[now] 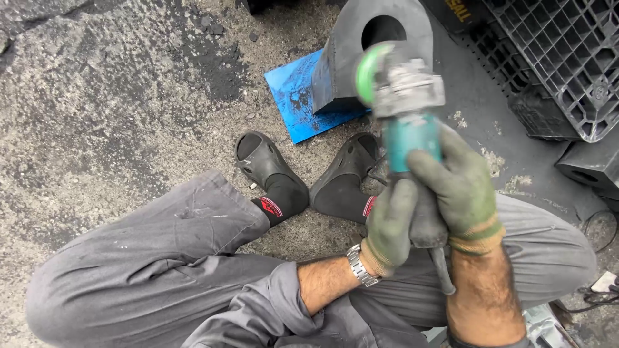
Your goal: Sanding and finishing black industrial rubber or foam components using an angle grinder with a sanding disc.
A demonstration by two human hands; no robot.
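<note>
Both gloved hands wrap teal-bodied angle grinder with green disc guard [401,96] — right hand [461,187] fingers curled round body, left hand [390,222] clamped on rear grip. Grinder held in air over dark grey steel block with round hole [361,58] on blue sheet [293,96]. Keep disc off shoes [303,177], cord behind. Black plastic pallet [561,64] crowds right; open concrete ground [109,109] left.
</note>
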